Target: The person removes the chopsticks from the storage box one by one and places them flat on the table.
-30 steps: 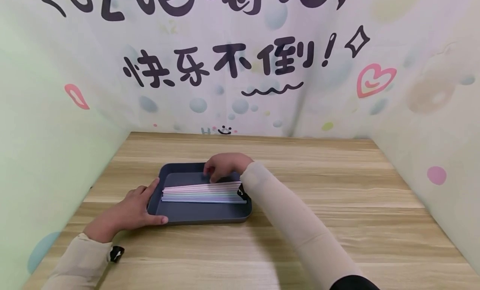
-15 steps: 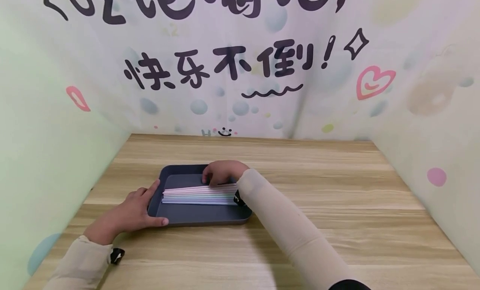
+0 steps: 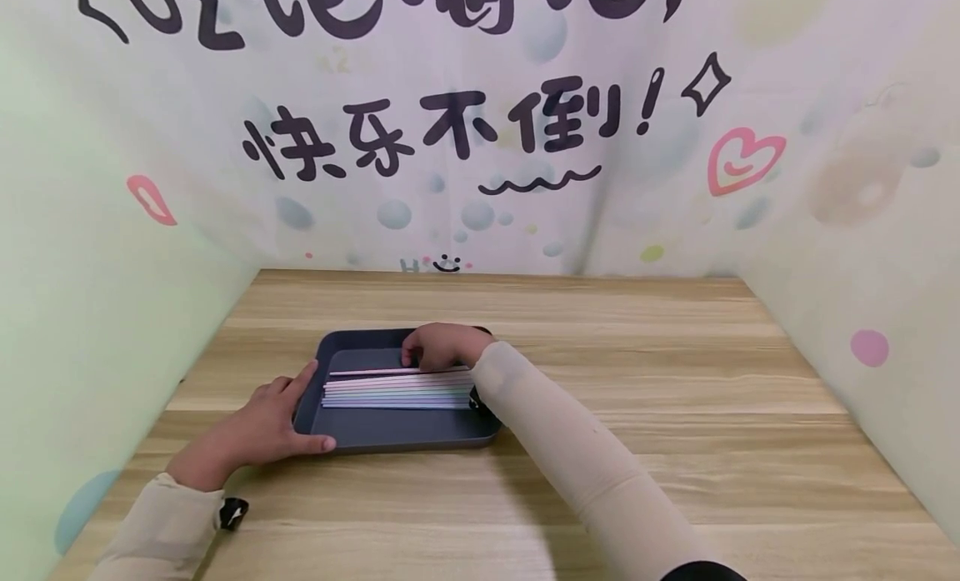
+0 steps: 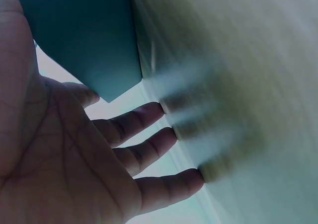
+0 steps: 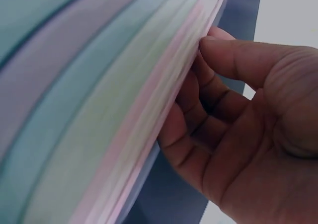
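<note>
A dark grey rectangular tray (image 3: 405, 431) lies on the table with a row of thin pastel sticks (image 3: 397, 395) running lengthwise in it. My right hand (image 3: 444, 346) reaches over its far side, fingers curled, and pinches a pink stick (image 3: 367, 372) that lies a little apart from the row. In the right wrist view thumb and fingers (image 5: 218, 52) meet at the edge of the sticks. My left hand (image 3: 258, 423) spreads along the tray's left end, thumb at the near rim. Its other fingers (image 4: 141, 152) are nearly straight, some tips touching the table, in the left wrist view.
The wooden table (image 3: 637, 381) extends around the tray. A printed cloth (image 3: 450, 206) hangs behind it, and pale walls rise at left and right. The right sleeve (image 3: 577, 448) crosses the tray's right end and hides the sticks' right ends.
The right hand has lowered to the far edge of the row. One pink stick has shifted away from the others toward the tray's far side. The left hand keeps its place.
</note>
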A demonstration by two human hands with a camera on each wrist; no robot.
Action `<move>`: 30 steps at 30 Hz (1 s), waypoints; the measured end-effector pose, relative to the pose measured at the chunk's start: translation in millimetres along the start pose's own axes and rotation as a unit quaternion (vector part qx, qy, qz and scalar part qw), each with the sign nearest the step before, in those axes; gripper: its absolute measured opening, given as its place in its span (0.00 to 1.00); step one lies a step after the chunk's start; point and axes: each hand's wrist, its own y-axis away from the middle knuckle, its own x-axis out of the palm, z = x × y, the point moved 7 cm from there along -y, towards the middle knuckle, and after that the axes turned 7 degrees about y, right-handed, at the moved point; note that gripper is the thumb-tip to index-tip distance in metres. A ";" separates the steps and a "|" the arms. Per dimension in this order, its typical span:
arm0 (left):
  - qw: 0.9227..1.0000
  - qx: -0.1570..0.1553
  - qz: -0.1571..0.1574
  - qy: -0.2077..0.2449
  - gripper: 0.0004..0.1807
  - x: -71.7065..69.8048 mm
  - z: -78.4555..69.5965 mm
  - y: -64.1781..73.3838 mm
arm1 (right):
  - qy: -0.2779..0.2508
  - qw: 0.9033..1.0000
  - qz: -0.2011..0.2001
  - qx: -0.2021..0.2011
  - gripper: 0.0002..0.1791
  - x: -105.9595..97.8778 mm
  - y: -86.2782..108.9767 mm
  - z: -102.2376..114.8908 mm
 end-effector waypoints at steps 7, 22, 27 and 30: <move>1.000 0.002 -0.001 0.003 0.70 1.2 0.3 0.4 | 0.014 1.000 -0.008 -0.003 0.09 0.2 1.4 2.6; 1.000 -0.004 -0.002 0.002 0.71 1.5 1.6 0.1 | 0.035 0.999 -0.031 -0.010 0.07 -1.4 -1.1 4.5; 1.000 -0.005 0.000 0.005 0.71 2.2 1.3 -0.4 | 0.045 0.998 -0.036 -0.005 0.05 0.2 -1.7 3.5; 1.000 0.000 -0.002 0.001 0.70 1.8 1.0 -0.4 | 0.052 0.998 -0.038 -0.004 0.05 1.3 -2.4 3.3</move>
